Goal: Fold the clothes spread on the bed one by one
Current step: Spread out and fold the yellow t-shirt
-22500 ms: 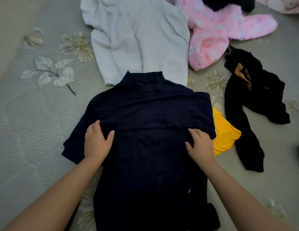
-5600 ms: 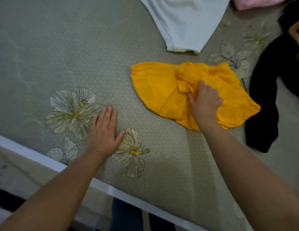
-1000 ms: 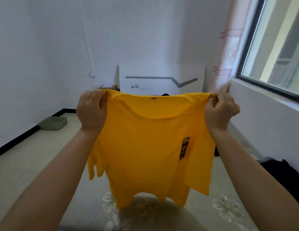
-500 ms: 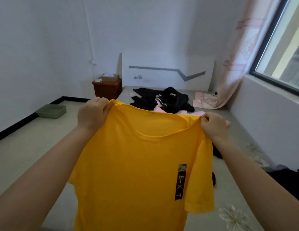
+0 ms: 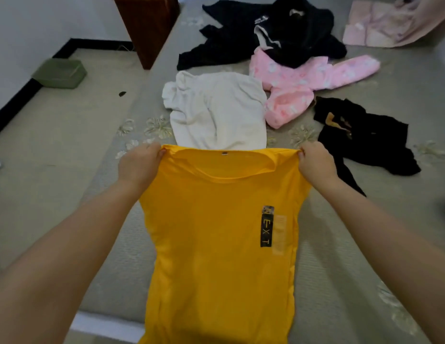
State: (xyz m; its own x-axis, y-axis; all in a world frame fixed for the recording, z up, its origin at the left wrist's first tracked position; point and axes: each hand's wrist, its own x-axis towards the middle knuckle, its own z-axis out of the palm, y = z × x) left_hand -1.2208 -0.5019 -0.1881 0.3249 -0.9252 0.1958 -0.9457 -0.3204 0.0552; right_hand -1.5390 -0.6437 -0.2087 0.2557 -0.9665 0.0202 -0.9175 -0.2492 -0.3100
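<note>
A person holds a yellow T-shirt (image 5: 216, 244) up by its shoulders over the near part of the bed (image 5: 340, 232). The left hand (image 5: 139, 165) pinches the left shoulder and the right hand (image 5: 315, 165) pinches the right, each grip closed on the cloth. The shirt hangs front-up, its hem dropping past the near edge of the bed.

This looks like the spreading step for this shirt. The next move probably calls for lowering it flat on the bed and smoothing it before the sleeves are folded in.

Farther away lie a white top (image 5: 216, 115), a pink garment (image 5: 303, 83) and black clothes (image 5: 365, 140), all unfolded.

Half a second ago the shirt was raised higher, toward the wall; now it is lower and the view tilts down to the bed.
</note>
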